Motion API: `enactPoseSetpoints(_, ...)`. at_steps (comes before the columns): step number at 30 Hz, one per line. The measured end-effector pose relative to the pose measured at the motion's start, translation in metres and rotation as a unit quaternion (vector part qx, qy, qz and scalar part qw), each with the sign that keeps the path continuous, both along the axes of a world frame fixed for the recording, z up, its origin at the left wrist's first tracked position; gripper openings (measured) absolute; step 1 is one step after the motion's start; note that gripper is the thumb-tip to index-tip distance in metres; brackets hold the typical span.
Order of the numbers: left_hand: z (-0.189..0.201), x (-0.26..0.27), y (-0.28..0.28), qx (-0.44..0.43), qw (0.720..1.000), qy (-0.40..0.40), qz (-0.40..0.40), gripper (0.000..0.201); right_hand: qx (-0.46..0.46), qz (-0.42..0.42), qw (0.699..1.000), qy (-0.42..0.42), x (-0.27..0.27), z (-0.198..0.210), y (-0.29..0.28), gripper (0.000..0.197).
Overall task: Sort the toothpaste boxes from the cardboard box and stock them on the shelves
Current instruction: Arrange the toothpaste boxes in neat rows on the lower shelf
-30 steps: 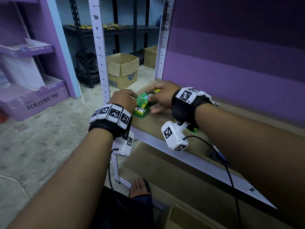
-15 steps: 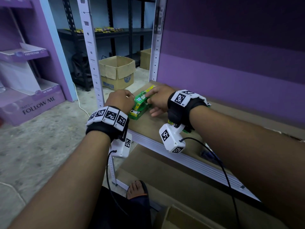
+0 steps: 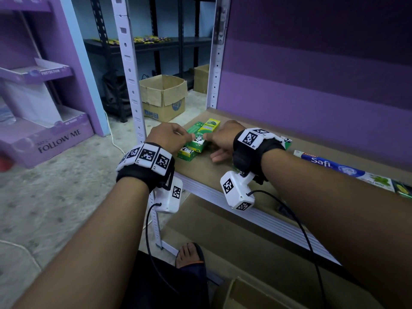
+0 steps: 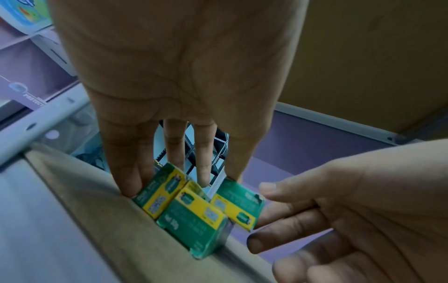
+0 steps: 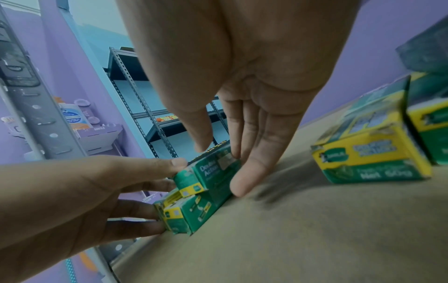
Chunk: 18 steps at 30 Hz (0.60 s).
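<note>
Hands (image 3: 169, 139) (image 3: 223, 139) flanking green toothpaste boxes (image 3: 196, 141), fingers straight against them, wrist views reveal three stacked.

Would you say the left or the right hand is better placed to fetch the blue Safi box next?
Probably the right hand: the blue Safi box lies on its side of the shelf.

Left of the shelf (image 3: 223, 179) I'm seeing "FOLLOW ME" on the purple display (image 3: 59, 139). On the shelf, "Safi" is showing on a blue box (image 3: 330, 163), "Double Action" on a green box (image 5: 211, 172), and "Net 60g" on another box (image 5: 371, 159).
</note>
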<state>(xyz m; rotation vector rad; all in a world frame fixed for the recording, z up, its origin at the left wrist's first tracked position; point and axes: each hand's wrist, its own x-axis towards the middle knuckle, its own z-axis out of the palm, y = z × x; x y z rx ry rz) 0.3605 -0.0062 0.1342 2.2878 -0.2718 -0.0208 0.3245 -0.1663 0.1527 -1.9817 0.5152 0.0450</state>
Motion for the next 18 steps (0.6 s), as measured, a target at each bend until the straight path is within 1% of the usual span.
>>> enactPoseSetpoints(4,0.000,0.001,0.001,0.007,1.000,-0.009,0.009,0.020,0.014,0.008,1.000,0.004,0.002,-0.004,0.003,0.034)
enactPoseSetpoints(9,0.000,0.000,0.002,0.014,0.999,-0.024,0.033,0.013,0.009,0.027,1.000,0.000,0.000,0.000,0.002,0.023)
enactPoseSetpoints(12,0.001,-0.002,-0.001,0.022,0.998,-0.048,0.027,0.016,-0.031,0.055,0.998,-0.008,-0.007,0.006,-0.004,0.022)
enactPoseSetpoints(16,0.006,-0.008,-0.007,0.029,0.996,-0.085,0.023,0.020,-0.038,0.015,0.999,-0.021,-0.023,0.026,-0.016,0.019)
enactPoseSetpoints(18,0.009,-0.011,-0.012,0.028,0.994,-0.108,0.022,0.022,-0.074,0.013,0.997,-0.025,-0.033,0.034,-0.025,0.021)
